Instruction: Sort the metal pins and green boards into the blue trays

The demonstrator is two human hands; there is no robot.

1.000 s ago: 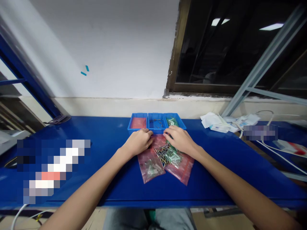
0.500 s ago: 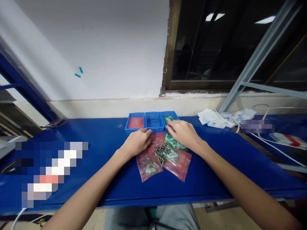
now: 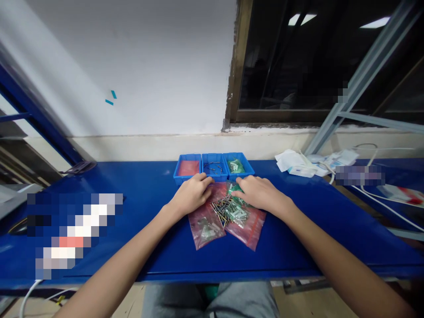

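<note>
My left hand is closed, fingers curled, at the front of the middle blue bin; what it grips, if anything, is hidden. My right hand lies before the right blue bin, thumb and forefinger apart over a green bag. Between the hands is a loose pile of screws, partly under a clear bag of small pale parts. Two reddish zip bags lie nearer me: the left bag contains pale pieces, the right bag reaches out from under the pile.
The left blue bin contains a reddish bag; a few screws lie in the middle one, a green bag of parts in the right one. White tissue packs and cables are at the right. A wall stands behind the blue table.
My right hand has drawn back a little from the right bin, so more of that bin and its contents show. My left hand has barely moved.
</note>
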